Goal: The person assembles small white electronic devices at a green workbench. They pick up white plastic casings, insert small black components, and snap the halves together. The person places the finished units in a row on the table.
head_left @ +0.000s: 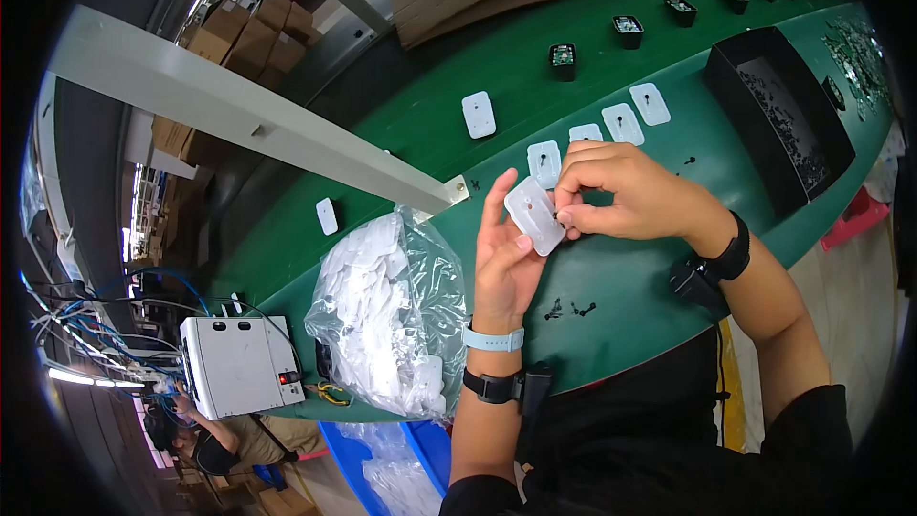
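Observation:
My left hand (501,272) holds up a translucent white plastic cover (531,210) with rounded corners and small holes, thumb on its lower edge. At the cover's right side my right hand (630,193) pinches a small dark piece, mostly hidden by the fingertips. Just beyond my hands lies a row of similar covers, among them one cover (544,164) and another (650,104), each with a small black part on it. One in the row is partly behind my right hand. Several loose small black parts (554,309) lie on the green table below my hands.
Left of my hands stands a clear bag (373,296) full of white covers. A black bin (726,67) of small black parts is at right. Black housings with circuit boards (563,59) line the green belt. A metal post (258,119), white machine (239,363) and person (224,444) are at left.

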Demonstrator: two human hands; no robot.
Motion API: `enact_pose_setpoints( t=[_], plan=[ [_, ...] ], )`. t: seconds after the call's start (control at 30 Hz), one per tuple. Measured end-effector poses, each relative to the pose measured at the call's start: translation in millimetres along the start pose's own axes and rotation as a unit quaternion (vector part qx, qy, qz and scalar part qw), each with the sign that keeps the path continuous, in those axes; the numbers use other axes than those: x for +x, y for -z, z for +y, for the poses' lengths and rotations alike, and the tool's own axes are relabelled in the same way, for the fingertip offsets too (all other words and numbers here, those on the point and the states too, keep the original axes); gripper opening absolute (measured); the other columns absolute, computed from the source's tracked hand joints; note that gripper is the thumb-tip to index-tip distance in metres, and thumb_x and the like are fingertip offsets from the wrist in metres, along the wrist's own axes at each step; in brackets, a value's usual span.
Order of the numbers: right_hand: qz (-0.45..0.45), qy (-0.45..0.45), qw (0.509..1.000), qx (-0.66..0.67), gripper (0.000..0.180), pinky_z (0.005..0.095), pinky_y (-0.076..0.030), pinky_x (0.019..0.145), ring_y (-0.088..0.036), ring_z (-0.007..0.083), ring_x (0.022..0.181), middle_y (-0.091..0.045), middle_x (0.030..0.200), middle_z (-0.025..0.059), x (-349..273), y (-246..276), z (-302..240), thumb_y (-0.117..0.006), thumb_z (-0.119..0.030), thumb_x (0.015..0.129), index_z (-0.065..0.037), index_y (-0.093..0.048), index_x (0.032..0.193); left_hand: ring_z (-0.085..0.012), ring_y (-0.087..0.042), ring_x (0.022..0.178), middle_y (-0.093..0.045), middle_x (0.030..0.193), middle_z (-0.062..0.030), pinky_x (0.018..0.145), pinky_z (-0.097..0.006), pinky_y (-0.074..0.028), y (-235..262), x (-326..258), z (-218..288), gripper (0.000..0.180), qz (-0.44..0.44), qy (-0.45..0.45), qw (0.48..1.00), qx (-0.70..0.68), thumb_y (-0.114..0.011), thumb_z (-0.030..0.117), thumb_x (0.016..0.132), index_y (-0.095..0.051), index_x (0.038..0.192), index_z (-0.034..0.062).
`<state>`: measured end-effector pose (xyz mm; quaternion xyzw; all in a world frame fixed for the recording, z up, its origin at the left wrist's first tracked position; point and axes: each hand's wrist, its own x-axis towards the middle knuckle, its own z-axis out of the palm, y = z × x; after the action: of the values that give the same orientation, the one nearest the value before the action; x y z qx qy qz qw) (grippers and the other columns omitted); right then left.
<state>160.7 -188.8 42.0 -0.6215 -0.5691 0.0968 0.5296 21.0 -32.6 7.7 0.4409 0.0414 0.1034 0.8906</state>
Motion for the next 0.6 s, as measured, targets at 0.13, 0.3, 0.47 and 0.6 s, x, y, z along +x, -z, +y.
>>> enact_pose_setpoints(
  t=[0.13, 0.3, 0.47, 0.6],
  plan=[
    [0.043, 0.029, 0.998, -0.032, 0.009, 0.0346, -0.047, 0.072, -0.058, 0.0218, 0.077, -0.064, 0.077, 0.0053, -1.8, -2.1, 2.7, -0.071, -0.009, 0.083, -0.003, -0.064, 0.084, -0.0371, -0.058, 0.12, -0.052, 0.138, -0.022, 0.087, -0.052, -0.055, 1.1, 1.0, -2.6, 0.076, -0.021, 0.034, 0.999, -0.027, -0.062, 0.022, 0.086, -0.033, 0.155, 0.0116],
    [0.058, 0.032, 0.997, -0.048, 0.01, 0.0353, -0.048, 0.073, -0.058, 0.023, 0.077, -0.063, 0.077, 0.0057, -1.8, -3.2, 5.0, -0.071, -0.01, 0.083, -0.003, -0.064, 0.084, -0.0382, -0.054, 0.128, -0.05, 0.141, -0.0229, 0.084, -0.053, -0.056, 13.8, 4.2, -6.2, 0.07, -0.05, 0.044, 0.997, -0.05, -0.062, 0.024, 0.089, -0.037, 0.152, 0.0104],
    [0.049, 0.034, 0.996, -0.072, 0.011, 0.0368, -0.049, 0.071, -0.058, 0.0253, 0.077, -0.061, 0.077, 0.0065, -2.5, -6.2, 3.2, -0.071, -0.009, 0.082, -0.004, -0.063, 0.085, -0.0377, -0.05, 0.134, -0.048, 0.144, -0.0233, 0.087, -0.054, -0.056, 6.7, 3.6, -5.6, 0.068, -0.045, 0.023, 0.999, -0.014, -0.061, 0.021, 0.089, -0.038, 0.151, 0.0097],
    [0.057, 0.061, 0.99, -0.115, 0.011, 0.0381, -0.05, 0.069, -0.058, 0.0275, 0.077, -0.06, 0.078, 0.0081, -2.9, -7.2, 1.5, -0.071, -0.008, 0.083, -0.004, -0.061, 0.085, -0.0375, -0.051, 0.133, -0.049, 0.144, -0.0222, 0.09, -0.055, -0.055, 7.8, 2.3, -6.3, 0.067, -0.046, 0.029, 0.999, -0.003, -0.061, 0.018, 0.089, -0.039, 0.151, 0.0084]
  ],
)
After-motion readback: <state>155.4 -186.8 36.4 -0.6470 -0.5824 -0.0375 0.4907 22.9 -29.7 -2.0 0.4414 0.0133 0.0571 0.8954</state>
